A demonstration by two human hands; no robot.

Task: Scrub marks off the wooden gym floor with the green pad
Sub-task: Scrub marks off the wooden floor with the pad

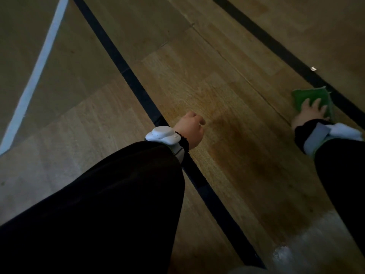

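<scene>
While the right hand (310, 113) presses flat-fingered on it, the green pad (312, 97) looks thin, soft and light, best held under the palm; the left hand (190, 128) is fisted, empty.

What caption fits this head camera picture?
Right hand presses the green pad on the wooden gym floor beside a black line.

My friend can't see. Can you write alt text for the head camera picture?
A right hand presses a green pad on a wooden floor beside a black line. The left hand, curled in a fist, rests on the floor.
</scene>
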